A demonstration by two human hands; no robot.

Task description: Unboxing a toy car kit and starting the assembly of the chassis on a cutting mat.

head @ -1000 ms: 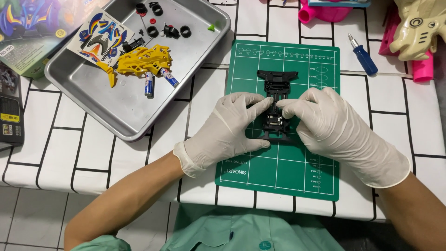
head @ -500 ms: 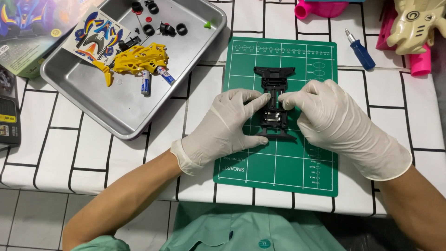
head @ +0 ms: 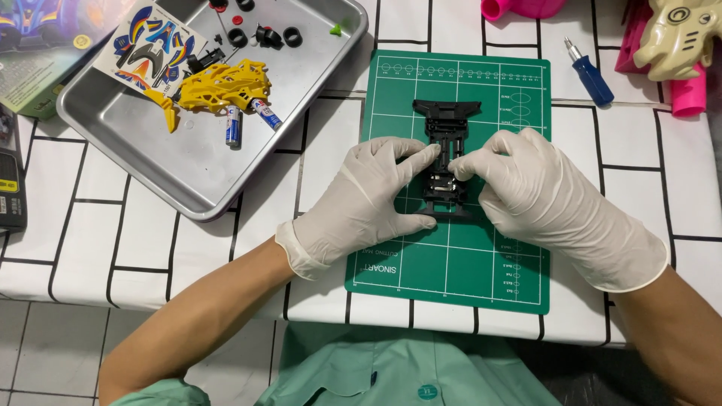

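**Both hands close in on the black chassis**

Compared with a moment ago, little has shifted: the gloved left hand (head: 368, 199) and right hand (head: 545, 199) still press in from either side of the black chassis (head: 447, 154), fingertips meeting over its middle, thumbs at its near end. The chassis lies flat on the green cutting mat (head: 451, 256), its long axis running straight away from the person, the wider end pointing to the far edge. Left of the mat on the surface sits a metal tray (head: 150, 162) holding a yellow body part (head: 222, 84).
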